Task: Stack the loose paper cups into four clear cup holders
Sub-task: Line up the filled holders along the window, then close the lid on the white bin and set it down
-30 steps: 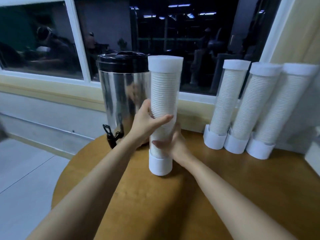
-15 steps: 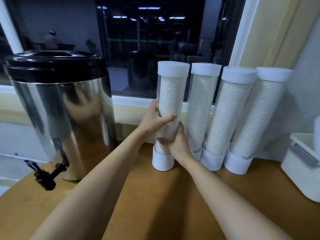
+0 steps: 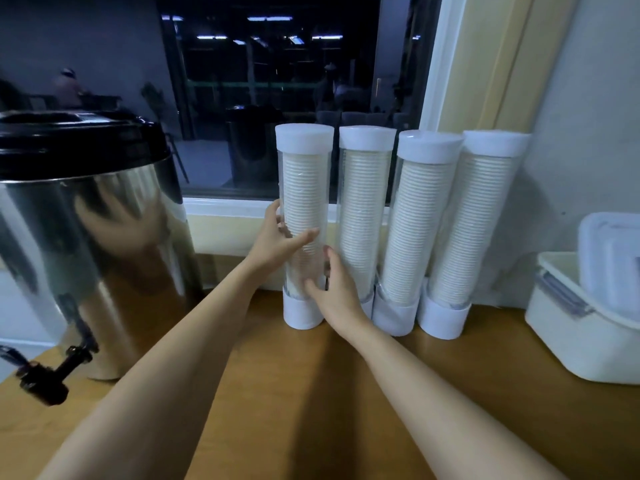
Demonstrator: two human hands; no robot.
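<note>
Four clear cup holders with white caps and bases stand in a row at the back of the wooden table [image 3: 304, 403], each filled with stacked paper cups. The leftmost holder [image 3: 304, 181] stands upright beside the second holder [image 3: 365, 209]; the third holder [image 3: 417, 230] and fourth holder [image 3: 476, 230] lean against the wall. My left hand [image 3: 277, 244] grips the leftmost holder at mid height, thumb across its front. My right hand [image 3: 336, 296] holds the same holder low down, its fingers reaching between the first and second holders.
A large steel urn [image 3: 86, 230] with a black lid and a black tap [image 3: 45, 375] stands close on the left. A white lidded box [image 3: 588, 327] sits at the right edge. A dark window lies behind the holders.
Both hands carried the holder from the table's middle back to the window and set it upright at the left end of the row. The view moved closer and to the right.
</note>
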